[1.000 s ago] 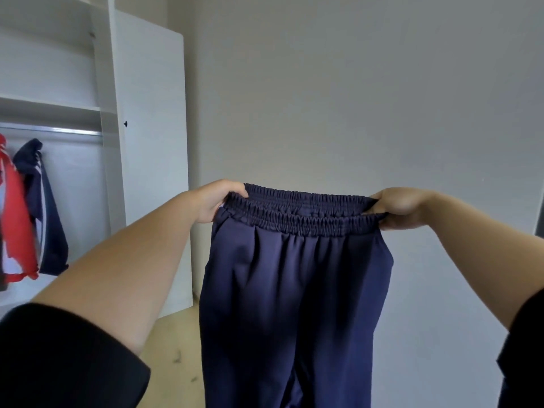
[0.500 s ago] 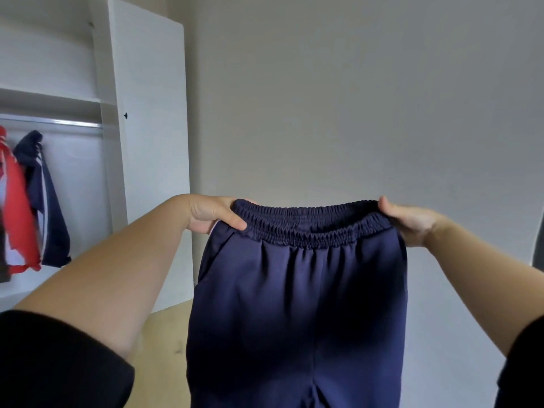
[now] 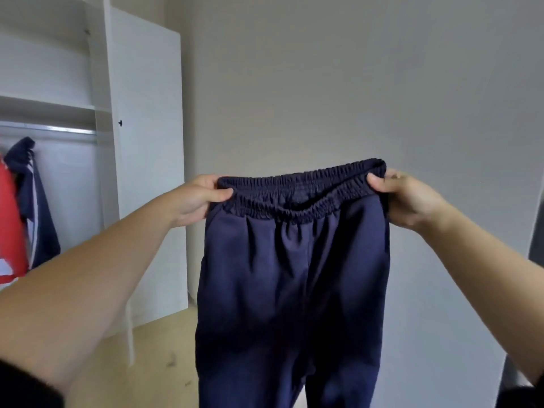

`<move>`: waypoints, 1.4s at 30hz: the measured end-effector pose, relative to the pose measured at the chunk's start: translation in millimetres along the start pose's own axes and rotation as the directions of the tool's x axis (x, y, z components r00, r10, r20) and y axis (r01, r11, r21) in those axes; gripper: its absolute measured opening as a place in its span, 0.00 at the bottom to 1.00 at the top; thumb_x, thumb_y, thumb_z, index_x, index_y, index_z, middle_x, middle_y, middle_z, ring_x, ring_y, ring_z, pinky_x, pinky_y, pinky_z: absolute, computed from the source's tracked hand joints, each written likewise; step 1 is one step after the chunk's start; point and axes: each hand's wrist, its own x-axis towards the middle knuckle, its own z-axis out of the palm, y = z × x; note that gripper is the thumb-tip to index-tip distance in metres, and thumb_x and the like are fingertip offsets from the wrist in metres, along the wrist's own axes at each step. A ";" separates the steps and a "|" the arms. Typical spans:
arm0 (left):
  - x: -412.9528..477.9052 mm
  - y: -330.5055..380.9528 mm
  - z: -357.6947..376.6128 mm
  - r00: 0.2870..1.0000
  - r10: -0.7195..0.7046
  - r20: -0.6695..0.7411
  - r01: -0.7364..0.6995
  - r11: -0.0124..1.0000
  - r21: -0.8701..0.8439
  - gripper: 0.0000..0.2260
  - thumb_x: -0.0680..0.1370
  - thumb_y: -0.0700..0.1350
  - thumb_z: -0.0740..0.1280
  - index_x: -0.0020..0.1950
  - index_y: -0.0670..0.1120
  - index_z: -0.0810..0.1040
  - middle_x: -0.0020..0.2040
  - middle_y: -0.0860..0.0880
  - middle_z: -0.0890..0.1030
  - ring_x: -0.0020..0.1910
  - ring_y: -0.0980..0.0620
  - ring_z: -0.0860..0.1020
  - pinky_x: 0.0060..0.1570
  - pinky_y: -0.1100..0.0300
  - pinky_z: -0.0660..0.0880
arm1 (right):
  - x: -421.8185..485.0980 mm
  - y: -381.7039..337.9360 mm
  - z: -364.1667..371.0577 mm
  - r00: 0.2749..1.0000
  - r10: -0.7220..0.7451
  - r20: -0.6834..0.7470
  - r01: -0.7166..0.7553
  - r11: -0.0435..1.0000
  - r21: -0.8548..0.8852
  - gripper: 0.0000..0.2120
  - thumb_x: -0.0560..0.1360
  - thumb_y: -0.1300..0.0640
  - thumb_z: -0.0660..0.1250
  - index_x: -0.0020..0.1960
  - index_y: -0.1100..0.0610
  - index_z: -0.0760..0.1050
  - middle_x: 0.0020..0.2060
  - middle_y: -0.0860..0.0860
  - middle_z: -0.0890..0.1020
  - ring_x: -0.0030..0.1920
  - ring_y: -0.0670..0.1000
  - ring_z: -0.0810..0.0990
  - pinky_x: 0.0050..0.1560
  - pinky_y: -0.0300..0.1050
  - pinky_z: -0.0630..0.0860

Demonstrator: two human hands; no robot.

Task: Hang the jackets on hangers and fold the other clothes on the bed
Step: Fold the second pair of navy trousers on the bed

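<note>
Dark navy trousers (image 3: 291, 284) with an elastic waistband hang in the air in front of me, their legs dropping below the frame. My left hand (image 3: 195, 201) pinches the left end of the waistband, thumb on the near side. My right hand (image 3: 404, 198) pinches the right end, held slightly higher, so the waistband tilts up to the right and sags in the middle. Both arms are stretched forward. The bed is out of view.
An open white wardrobe (image 3: 141, 160) stands at the left with a rail and shelf. On the rail hang a navy jacket with white stripes (image 3: 36, 207) and a red garment (image 3: 10, 231). Pale wooden floor (image 3: 159, 357) lies below; a plain grey wall is behind.
Both hands have drawn the waistband wider and flatter. The right hand has risen a little above the left. The view has shifted slightly to the right.
</note>
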 end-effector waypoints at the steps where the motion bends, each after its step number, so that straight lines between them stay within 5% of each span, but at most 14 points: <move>1: -0.9 3.2 -2.5 1.000 0.014 -0.001 -0.014 1.000 0.015 0.12 0.75 0.31 0.62 0.54 0.41 0.78 0.47 0.47 0.84 0.46 0.51 0.82 0.46 0.63 0.79 | -4.0 -3.9 3.7 0.998 0.020 0.067 -0.023 0.998 0.050 0.08 0.68 0.58 0.71 0.43 0.61 0.84 0.41 0.55 0.85 0.43 0.51 0.85 0.44 0.43 0.81; 5: -6.3 -2.3 -4.1 0.993 -0.115 -0.020 0.111 0.877 0.468 0.09 0.78 0.30 0.61 0.54 0.39 0.77 0.47 0.45 0.81 0.47 0.50 0.79 0.53 0.60 0.76 | -18.2 16.7 16.1 0.965 0.157 0.208 -0.180 0.979 0.092 0.27 0.48 0.55 0.85 0.43 0.65 0.83 0.42 0.59 0.85 0.43 0.55 0.85 0.46 0.46 0.81; 9: -5.9 -0.4 11.4 1.000 0.009 -0.011 0.000 0.784 0.621 0.09 0.76 0.30 0.65 0.45 0.44 0.78 0.43 0.47 0.80 0.44 0.52 0.77 0.44 0.69 0.75 | -21.1 23.7 25.7 0.936 0.081 0.342 -0.168 0.958 0.234 0.15 0.64 0.58 0.79 0.48 0.62 0.82 0.46 0.58 0.84 0.47 0.54 0.84 0.51 0.47 0.80; 11: -0.9 2.5 27.8 0.993 0.097 0.069 -0.113 0.595 0.796 0.09 0.73 0.31 0.69 0.43 0.45 0.80 0.46 0.48 0.82 0.46 0.52 0.77 0.50 0.64 0.73 | -19.2 28.1 30.2 0.870 0.071 0.487 -0.187 0.963 0.195 0.06 0.73 0.60 0.71 0.49 0.59 0.80 0.47 0.54 0.84 0.49 0.51 0.83 0.52 0.45 0.78; 13: 4.6 3.6 45.9 0.962 0.208 0.177 -0.247 0.382 0.891 0.11 0.70 0.29 0.69 0.40 0.46 0.82 0.47 0.50 0.80 0.46 0.54 0.75 0.51 0.61 0.71 | -16.0 30.2 35.4 0.845 0.116 0.522 -0.189 0.978 0.089 0.06 0.72 0.59 0.72 0.49 0.58 0.81 0.47 0.53 0.84 0.49 0.50 0.83 0.52 0.43 0.78; 15: 5.0 6.1 61.7 0.931 0.289 0.224 -0.317 0.329 0.890 0.15 0.70 0.27 0.65 0.36 0.47 0.82 0.44 0.54 0.77 0.41 0.57 0.73 0.44 0.65 0.68 | -14.3 30.7 34.7 0.871 0.195 0.451 -0.217 0.976 -0.002 0.16 0.65 0.57 0.78 0.51 0.59 0.83 0.49 0.55 0.84 0.50 0.52 0.83 0.53 0.45 0.78; 20: 1.5 10.4 95.4 0.892 0.400 0.213 -0.409 0.508 0.758 0.22 0.68 0.26 0.64 0.29 0.54 0.77 0.40 0.49 0.79 0.37 0.50 0.75 0.39 0.65 0.68 | -10.1 44.2 35.0 0.919 0.312 0.240 -0.315 0.949 -0.026 0.43 0.56 0.59 0.82 0.67 0.67 0.70 0.58 0.61 0.79 0.59 0.57 0.78 0.62 0.50 0.74; 25: 1.2 4.5 116.9 0.903 0.410 0.128 -0.390 0.658 0.645 0.20 0.70 0.27 0.66 0.29 0.51 0.79 0.40 0.51 0.79 0.37 0.51 0.75 0.38 0.66 0.70 | -10.9 59.4 44.7 0.897 0.312 0.313 -0.329 0.944 0.003 0.22 0.52 0.56 0.85 0.44 0.61 0.84 0.45 0.57 0.85 0.47 0.54 0.84 0.52 0.47 0.79; 27: 0.6 -0.4 110.4 0.932 0.356 0.064 -0.312 0.702 0.640 0.12 0.73 0.31 0.68 0.39 0.48 0.82 0.45 0.50 0.80 0.41 0.54 0.76 0.42 0.68 0.71 | -10.1 63.7 42.2 0.922 0.298 0.249 -0.310 0.950 0.013 0.22 0.52 0.57 0.85 0.43 0.61 0.84 0.43 0.57 0.85 0.45 0.54 0.84 0.50 0.46 0.80; 29: -3.1 -4.5 96.1 0.988 0.155 -0.014 -0.127 0.852 0.507 0.08 0.79 0.42 0.65 0.56 0.50 0.78 0.57 0.50 0.79 0.52 0.54 0.77 0.49 0.65 0.74 | -8.0 66.0 40.1 0.954 0.261 0.146 -0.266 0.964 0.015 0.16 0.55 0.60 0.81 0.41 0.60 0.84 0.42 0.56 0.85 0.44 0.53 0.84 0.48 0.44 0.80; 31: -7.5 -10.8 82.9 0.990 -0.139 0.036 0.124 0.951 0.282 0.17 0.78 0.58 0.61 0.64 0.53 0.72 0.63 0.49 0.76 0.58 0.50 0.77 0.52 0.57 0.77 | -6.4 67.2 40.3 0.976 0.218 0.011 -0.218 0.975 0.034 0.07 0.62 0.64 0.73 0.40 0.59 0.85 0.41 0.55 0.85 0.43 0.51 0.84 0.46 0.41 0.80; 33: -11.7 -16.4 79.1 0.970 -0.216 0.113 0.178 0.944 0.279 0.24 0.73 0.62 0.67 0.65 0.56 0.70 0.63 0.51 0.76 0.58 0.51 0.78 0.52 0.52 0.79 | -3.4 68.9 40.0 0.980 0.181 -0.081 -0.179 0.983 0.036 0.08 0.66 0.66 0.67 0.39 0.59 0.85 0.41 0.55 0.85 0.43 0.51 0.84 0.45 0.40 0.80; 38: -8.5 -30.4 93.0 0.992 -0.044 0.119 -0.036 0.800 0.599 0.36 0.68 0.42 0.77 0.71 0.55 0.65 0.62 0.56 0.75 0.58 0.59 0.76 0.56 0.62 0.75 | -1.6 71.3 49.8 0.981 0.151 -0.118 -0.152 0.988 0.006 0.09 0.65 0.65 0.68 0.44 0.61 0.83 0.42 0.56 0.85 0.43 0.52 0.84 0.45 0.42 0.80; 42: -3.8 -34.2 93.2 0.992 0.073 0.106 -0.123 0.789 0.603 0.28 0.68 0.36 0.75 0.65 0.51 0.73 0.56 0.56 0.78 0.55 0.59 0.76 0.54 0.72 0.70 | -2.6 66.0 49.9 0.980 0.170 -0.103 -0.174 0.984 -0.034 0.13 0.66 0.64 0.69 0.50 0.63 0.80 0.44 0.56 0.84 0.44 0.53 0.83 0.47 0.42 0.80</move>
